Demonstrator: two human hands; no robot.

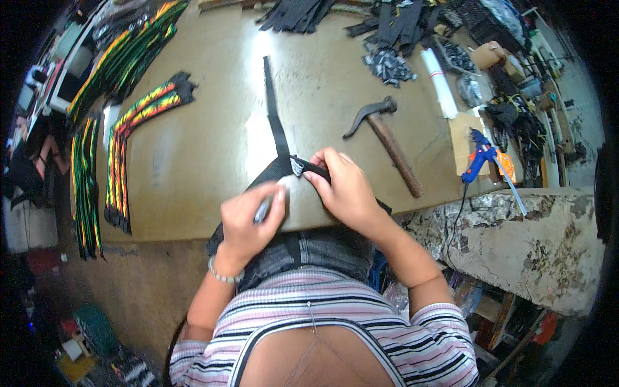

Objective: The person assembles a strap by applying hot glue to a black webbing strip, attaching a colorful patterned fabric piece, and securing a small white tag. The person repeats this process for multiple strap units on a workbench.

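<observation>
A black webbing strap runs up the table in front of me, and its near part bends toward my lap. My right hand pinches the black band between thumb and fingers. Beside those fingertips, a small white-and-dark striped patch shows on the band. My left hand, slightly blurred, is closed close to the table's front edge. A small grey object sticks out between its thumb and fingers; its kind is hidden by the grip.
A hammer lies to the right, with a blue glue gun farther out on cardboard. Multicoloured straps and green cords lie at left. Black strips and a heap of grey clips are at the far side.
</observation>
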